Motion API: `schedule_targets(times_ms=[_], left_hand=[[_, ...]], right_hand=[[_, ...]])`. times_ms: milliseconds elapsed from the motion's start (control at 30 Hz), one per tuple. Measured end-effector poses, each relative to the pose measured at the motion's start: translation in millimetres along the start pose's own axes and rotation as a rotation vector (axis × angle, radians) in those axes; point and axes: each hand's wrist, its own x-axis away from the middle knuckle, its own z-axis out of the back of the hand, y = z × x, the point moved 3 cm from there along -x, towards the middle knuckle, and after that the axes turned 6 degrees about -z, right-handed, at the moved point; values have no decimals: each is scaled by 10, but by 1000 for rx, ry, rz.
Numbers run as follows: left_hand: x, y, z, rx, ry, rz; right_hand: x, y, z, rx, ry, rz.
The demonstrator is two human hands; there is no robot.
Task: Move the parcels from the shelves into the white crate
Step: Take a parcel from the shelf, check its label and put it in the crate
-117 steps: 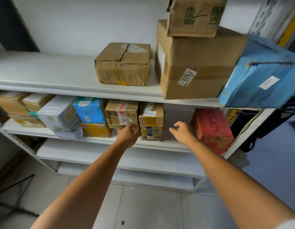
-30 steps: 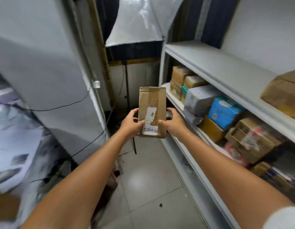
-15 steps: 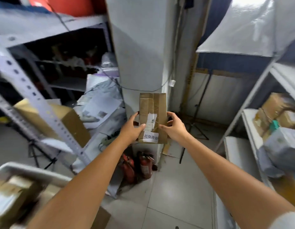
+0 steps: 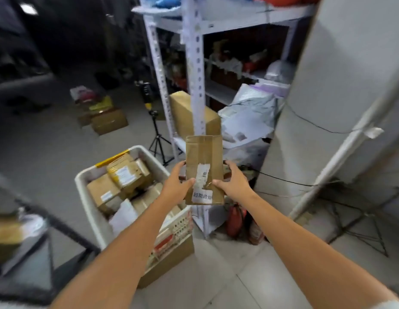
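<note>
- The white crate (image 4: 86, 197) sits on the floor, part-filled with boxes, below and left of the hands.
- The brown parcel (image 4: 204, 157) is held in the air just right of the crate, its long axis pointing away from the person.
- The left hand (image 4: 176, 184) and right hand (image 4: 232, 181) each grip one long edge; the left is nearer the crate.

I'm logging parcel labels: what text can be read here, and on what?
"超期" then blurred characters, probably: white sticker on the brown taped cardboard parcel.
Torn white label above it: print too blurred to read.
Labels on the cardboard parcels in the white plastic crate: too small to read.
</note>
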Motion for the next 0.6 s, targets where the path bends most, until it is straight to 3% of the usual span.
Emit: schedule_targets(times_ms=[267,600], left_hand=[[-150,-657,958,86,123,136],[-480,-1366,1612,174,168,238]], right_hand=[[-287,-616,-1066,72,-159,106],[-808,-932,-2059,117,-248,71]])
